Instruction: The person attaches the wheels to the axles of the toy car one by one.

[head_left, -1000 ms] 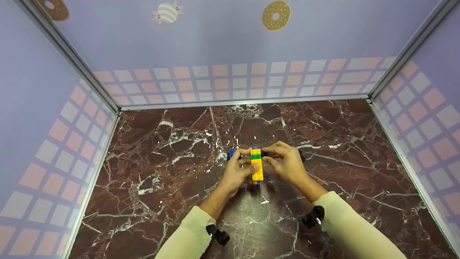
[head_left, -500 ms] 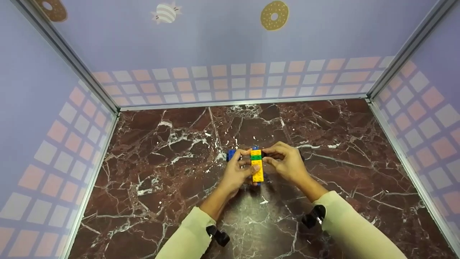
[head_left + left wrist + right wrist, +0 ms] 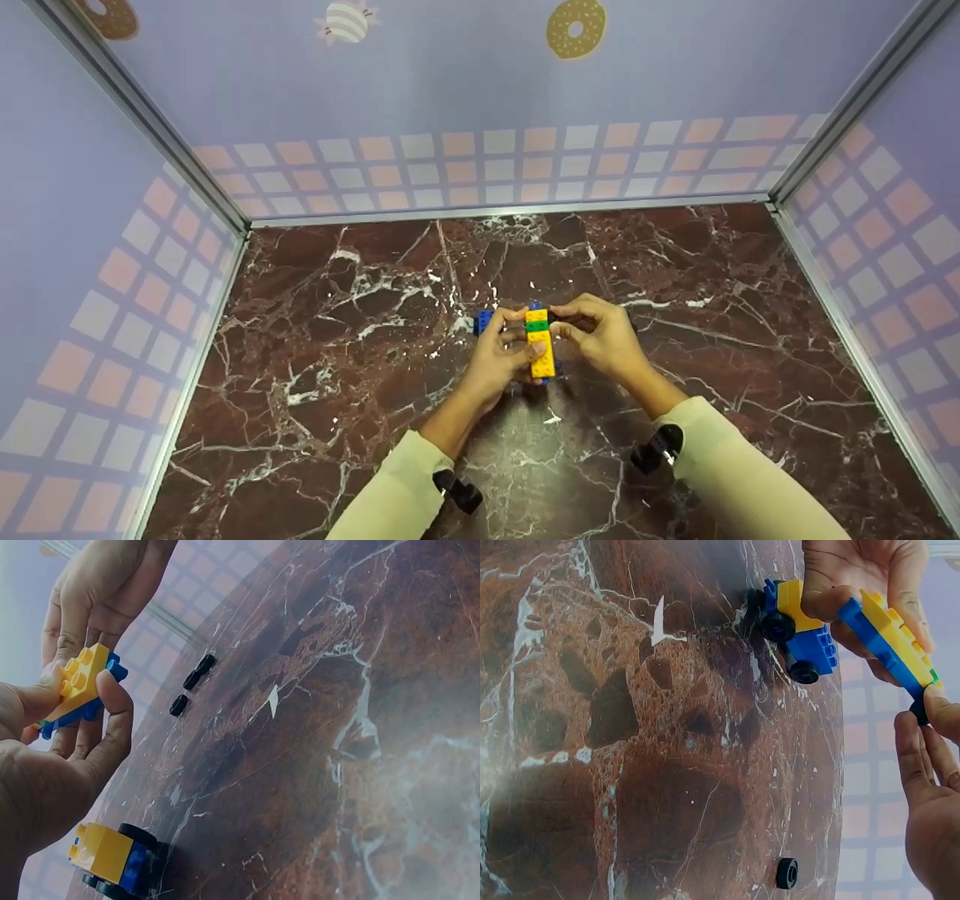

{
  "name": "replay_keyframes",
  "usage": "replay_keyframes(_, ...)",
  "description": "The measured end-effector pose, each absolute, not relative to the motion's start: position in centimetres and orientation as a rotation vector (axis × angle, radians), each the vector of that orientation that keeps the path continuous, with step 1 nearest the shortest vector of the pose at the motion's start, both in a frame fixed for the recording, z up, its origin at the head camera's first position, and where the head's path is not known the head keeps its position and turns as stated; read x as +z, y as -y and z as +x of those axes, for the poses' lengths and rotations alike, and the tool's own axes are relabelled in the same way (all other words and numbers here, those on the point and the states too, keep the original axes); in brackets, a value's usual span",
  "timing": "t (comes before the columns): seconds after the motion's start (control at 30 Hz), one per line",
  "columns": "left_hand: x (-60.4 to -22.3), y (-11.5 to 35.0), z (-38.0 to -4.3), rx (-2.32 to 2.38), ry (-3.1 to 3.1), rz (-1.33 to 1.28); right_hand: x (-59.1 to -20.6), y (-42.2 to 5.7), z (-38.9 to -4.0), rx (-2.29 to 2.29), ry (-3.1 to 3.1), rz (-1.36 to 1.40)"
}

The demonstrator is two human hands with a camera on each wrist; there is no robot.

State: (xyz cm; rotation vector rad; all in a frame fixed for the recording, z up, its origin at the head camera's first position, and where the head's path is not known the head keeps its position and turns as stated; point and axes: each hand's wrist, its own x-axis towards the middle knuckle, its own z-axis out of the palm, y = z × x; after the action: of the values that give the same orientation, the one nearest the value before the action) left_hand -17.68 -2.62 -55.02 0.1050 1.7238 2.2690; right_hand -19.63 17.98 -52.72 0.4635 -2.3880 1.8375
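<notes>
Above the table my left hand (image 3: 491,356) holds a long toy-brick build (image 3: 541,360), its thumb on top and fingers beneath. Yellow bricks with a green one among them form the build's upper layer; blue shows underneath in the right wrist view. My right hand (image 3: 604,337) pinches a small black wheel (image 3: 919,711) against the blue underside at the far end. Whether that wheel is fully seated cannot be seen. On the table beyond the left hand stands a yellow and blue toy vehicle (image 3: 802,630) with black wheels; in the head view the left hand partly covers it.
Several loose black wheels (image 3: 193,679) lie on the dark red marble-patterned table (image 3: 360,300) to the right; one wheel (image 3: 787,873) shows in the right wrist view. Panels (image 3: 480,172) with pink and white squares close off the back and both sides.
Both hands keep their holds almost in the same place. The near end of the brick build has shifted very slightly to the right.
</notes>
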Motion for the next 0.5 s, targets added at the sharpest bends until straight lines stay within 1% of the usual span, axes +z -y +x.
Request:
replay_keyframes(0.3,-54.78,1.93,-17.56,2.297,-1.669,0.086,-52.39,-18.29,-19.82,1.832,2.436,0.415)
replay_keyframes(0.5,-54.86,2.09,-17.54,2.293,-1.666,0.065,-52.41,-18.76,-20.08,1.671,2.532,0.463)
